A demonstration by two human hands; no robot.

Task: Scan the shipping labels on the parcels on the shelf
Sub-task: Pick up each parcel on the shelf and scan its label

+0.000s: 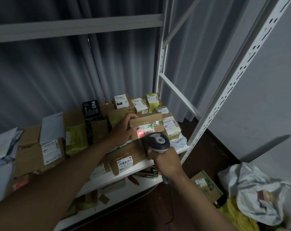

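Brown cardboard, taped over, makes up the parcel [146, 126] tilted up above the other boxes on the white shelf [138, 165]. Its shipping label [145, 130] faces the person, with a red glow at the label's left end. At the parcel's left edge the left hand [123, 129] grips it, fingers curled over the top corner. Just below and right of the label, the right hand [166, 161] is wrapped round the handle of a grey barcode scanner [158, 141], whose head nearly touches the parcel. More labelled parcels [139, 105] lie behind.
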